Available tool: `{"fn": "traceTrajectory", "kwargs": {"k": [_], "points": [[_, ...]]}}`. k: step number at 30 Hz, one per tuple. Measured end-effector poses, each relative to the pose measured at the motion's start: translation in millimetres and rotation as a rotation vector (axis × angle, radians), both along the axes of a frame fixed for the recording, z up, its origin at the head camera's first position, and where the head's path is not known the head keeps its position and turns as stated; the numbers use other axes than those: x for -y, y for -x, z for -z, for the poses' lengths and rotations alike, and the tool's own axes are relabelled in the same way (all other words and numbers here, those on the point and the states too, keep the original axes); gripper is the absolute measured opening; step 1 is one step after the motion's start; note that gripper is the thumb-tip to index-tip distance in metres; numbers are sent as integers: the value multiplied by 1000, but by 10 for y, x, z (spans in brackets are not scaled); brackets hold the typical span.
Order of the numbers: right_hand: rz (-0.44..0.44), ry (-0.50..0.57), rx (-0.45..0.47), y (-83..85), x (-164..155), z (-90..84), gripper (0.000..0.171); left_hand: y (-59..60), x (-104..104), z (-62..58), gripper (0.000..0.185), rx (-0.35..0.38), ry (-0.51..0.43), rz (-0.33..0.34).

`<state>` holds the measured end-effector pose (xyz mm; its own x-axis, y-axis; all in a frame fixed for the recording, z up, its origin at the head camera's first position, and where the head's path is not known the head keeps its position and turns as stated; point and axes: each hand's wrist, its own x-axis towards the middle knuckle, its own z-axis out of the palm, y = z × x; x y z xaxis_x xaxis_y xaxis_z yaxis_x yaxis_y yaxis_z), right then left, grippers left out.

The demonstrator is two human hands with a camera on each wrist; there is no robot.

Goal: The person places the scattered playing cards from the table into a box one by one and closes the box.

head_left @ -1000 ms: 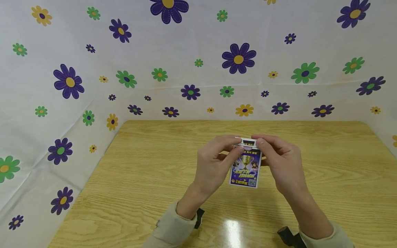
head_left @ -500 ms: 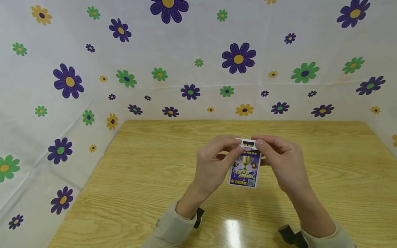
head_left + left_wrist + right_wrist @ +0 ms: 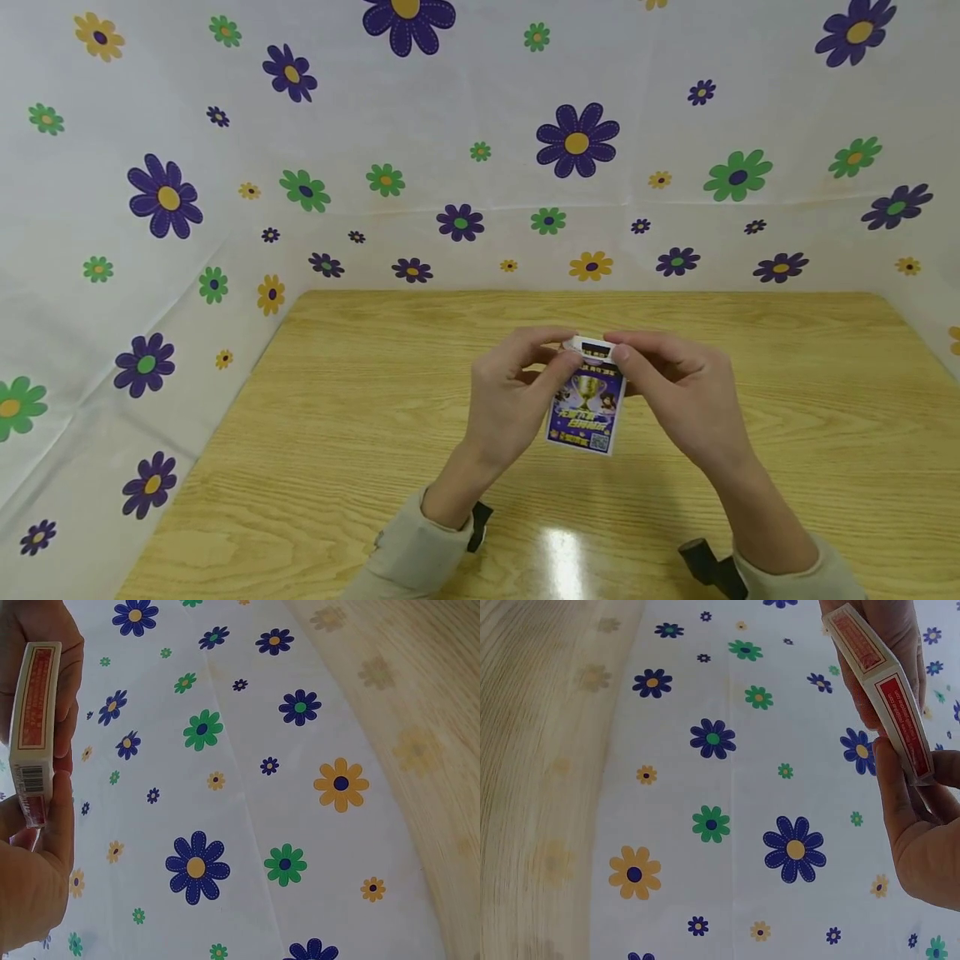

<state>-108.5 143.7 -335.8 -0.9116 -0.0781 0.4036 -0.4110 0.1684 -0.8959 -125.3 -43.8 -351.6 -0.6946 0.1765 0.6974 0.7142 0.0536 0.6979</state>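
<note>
Both hands hold a small playing-card box (image 3: pixel 588 408) above the table, a little right of centre in the head view. Its broad purple face bears a gold trophy and a square code, and a white end with a dark slot tops it. The left hand (image 3: pixel 506 408) pinches the upper left corner between thumb and fingers. At the upper right corner, the right hand (image 3: pixel 686 396) pinches likewise. Seen edge-on in the left wrist view, the card box (image 3: pixel 34 712) has a red panel and a barcode. Red panels also mark the card box (image 3: pixel 904 724) in the right wrist view.
A wooden table (image 3: pixel 337 450) spreads beneath the hands, with a bright reflection near its front. White cloth (image 3: pixel 465 100) printed with flowers stands behind the table and along its sides. Dark wrist mounts (image 3: pixel 701 562) sit by the sleeves.
The card box has shifted slightly left and tilted, its lower end swinging left. Both hands have moved slightly left with it, keeping their pinch on the top corners.
</note>
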Motion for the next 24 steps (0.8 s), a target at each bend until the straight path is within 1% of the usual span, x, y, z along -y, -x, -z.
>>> {"fn": "traceTrajectory", "kwargs": {"k": [3, 5, 7, 10, 17, 21, 24], "points": [[-30, -26, -41, -1, -4, 11, 22, 4, 13, -4, 26, 11, 6, -19], [-54, -41, -59, 4, -3, 21, 27, 7, 23, -9, 26, 14, 6, -24], [-80, -53, -61, 9, 3, 31, 32, 9, 35, -16, 22, 17, 6, -26], [-99, -64, -52, 12, 13, 42, 35, 9, 48, -25, 20, 22, -5, -23], [-100, -60, -47, 4, 38, 45, 30, 22, 55, -24, 9, 38, -50, 3], [-92, -46, -63, -2, 49, 47, 29, 28, 58, -25, 9, 47, -51, -2], [-73, -33, -84, -7, 53, 51, 29, 26, 72, -33, 12, 74, -38, 24]]}}
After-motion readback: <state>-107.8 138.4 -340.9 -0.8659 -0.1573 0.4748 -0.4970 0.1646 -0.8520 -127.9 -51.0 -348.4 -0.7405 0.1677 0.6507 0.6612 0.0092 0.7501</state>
